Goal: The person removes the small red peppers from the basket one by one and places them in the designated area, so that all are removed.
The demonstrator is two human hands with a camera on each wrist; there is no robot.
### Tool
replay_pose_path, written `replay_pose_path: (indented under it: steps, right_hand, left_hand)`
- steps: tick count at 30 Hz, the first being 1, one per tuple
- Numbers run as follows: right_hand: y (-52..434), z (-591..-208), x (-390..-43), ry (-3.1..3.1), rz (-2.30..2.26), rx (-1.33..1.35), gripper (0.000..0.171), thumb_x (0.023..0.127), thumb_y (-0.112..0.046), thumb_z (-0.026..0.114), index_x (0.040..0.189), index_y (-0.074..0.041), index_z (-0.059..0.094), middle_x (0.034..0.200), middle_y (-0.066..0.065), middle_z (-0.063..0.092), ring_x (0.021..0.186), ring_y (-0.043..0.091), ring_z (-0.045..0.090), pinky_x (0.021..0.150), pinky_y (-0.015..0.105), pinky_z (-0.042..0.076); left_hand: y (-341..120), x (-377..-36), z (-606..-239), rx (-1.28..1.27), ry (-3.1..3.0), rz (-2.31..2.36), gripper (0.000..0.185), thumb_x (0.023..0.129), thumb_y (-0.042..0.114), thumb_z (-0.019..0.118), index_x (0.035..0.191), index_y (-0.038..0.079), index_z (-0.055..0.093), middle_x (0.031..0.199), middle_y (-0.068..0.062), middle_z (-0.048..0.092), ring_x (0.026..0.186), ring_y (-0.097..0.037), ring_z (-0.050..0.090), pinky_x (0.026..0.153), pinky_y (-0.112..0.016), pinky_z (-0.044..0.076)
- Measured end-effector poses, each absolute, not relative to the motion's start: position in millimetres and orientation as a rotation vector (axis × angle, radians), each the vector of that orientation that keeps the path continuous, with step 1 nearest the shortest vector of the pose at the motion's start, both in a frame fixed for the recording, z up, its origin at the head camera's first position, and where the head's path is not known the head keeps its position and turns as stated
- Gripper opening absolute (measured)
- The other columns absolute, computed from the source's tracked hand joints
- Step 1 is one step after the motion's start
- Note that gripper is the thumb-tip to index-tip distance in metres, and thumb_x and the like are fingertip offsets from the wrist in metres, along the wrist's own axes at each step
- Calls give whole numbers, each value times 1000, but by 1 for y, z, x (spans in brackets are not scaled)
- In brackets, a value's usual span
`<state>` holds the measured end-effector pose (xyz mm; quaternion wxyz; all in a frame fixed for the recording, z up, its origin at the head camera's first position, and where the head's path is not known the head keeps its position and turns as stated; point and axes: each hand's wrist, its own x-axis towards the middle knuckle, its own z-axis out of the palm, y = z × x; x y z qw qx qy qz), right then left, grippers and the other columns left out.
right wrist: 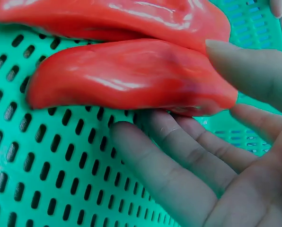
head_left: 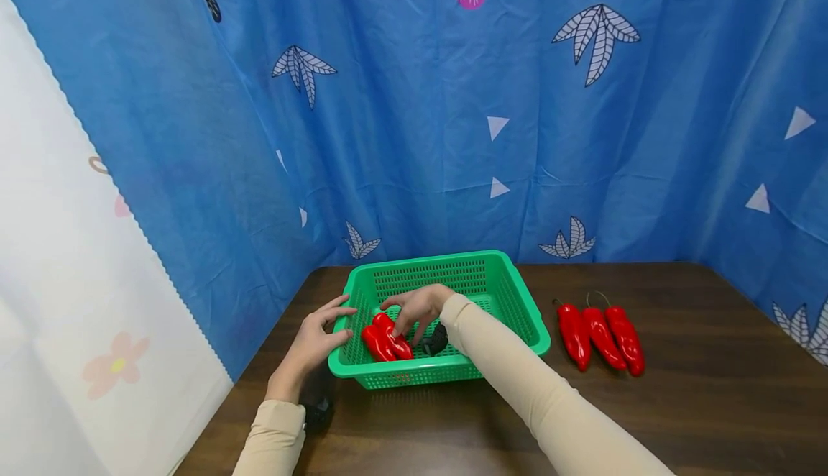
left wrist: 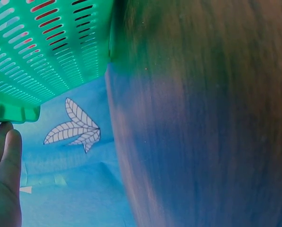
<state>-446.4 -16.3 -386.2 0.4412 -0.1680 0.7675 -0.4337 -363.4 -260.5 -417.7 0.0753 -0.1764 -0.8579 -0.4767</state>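
Currently the right hand (head_left: 414, 309), fingers loosely spread, touches glossy red plastic peppers (head_left: 386, 338) inside the green perforated plastic basket (head_left: 511, 303); the left hand (head_left: 317, 339), open, steadies its 9 o'clock rim. Peppers may slip; the basket could slide.

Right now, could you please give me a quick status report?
Left hand open, steadying green basket. Right hand fingers touching red peppers inside. Three peppers wait on table.

Two glossy red peppers (head_left: 386, 339) lying side by side, near-left corner of green slotted basket (head_left: 511, 296)

Two red peppers (head_left: 386, 340) in one green basket (head_left: 517, 303); three red peppers on table (head_left: 601, 336); two hands (head_left: 417, 308)
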Motion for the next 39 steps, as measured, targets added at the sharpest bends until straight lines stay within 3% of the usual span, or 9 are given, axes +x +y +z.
replay_pose_path:
  steps: [10, 19, 31, 39]
  right_hand:
    - [-19, -385, -448, 1933, -1042, -467, 70, 87, 0, 72, 147, -20, 44, 121, 13, 61, 103, 27, 62, 94, 47, 58]
    - [-17, -382, -447, 1937, -1051, -493, 68, 87, 1, 71, 146, -20, 44, 119, 13, 62, 99, 26, 64, 91, 44, 60]
    - [-12, -373, -447, 1932, -1221, -565, 69, 85, -3, 75, 145, -22, 47, 127, 11, 60, 115, 28, 59, 93, 49, 58]
    - [-2, -363, -443, 1860, -1371, -559, 66, 90, -2, 69, 148, -20, 44, 134, 14, 56, 119, 31, 57, 100, 53, 54]
  left_hand:
    - [-260, -362, -415, -541, -2551, -1475, 39, 88, 1, 67, 127, 1, 68, 157, -14, 43, 149, -39, 34, 111, -54, 44]
    - [-261, -363, -417, -542, -2565, -1421, 40, 87, 1, 66, 127, 0, 67, 157, -15, 43, 147, -39, 35, 110, -52, 46]
    - [-263, -360, -415, -551, -2537, -1475, 38, 88, 1, 67, 126, 0, 68, 156, -17, 44, 144, -40, 41, 106, -50, 49]
    - [-263, -361, -416, -553, -2554, -1452, 39, 88, 1, 68, 126, 2, 68, 156, -16, 44, 144, -40, 41, 102, -48, 53]
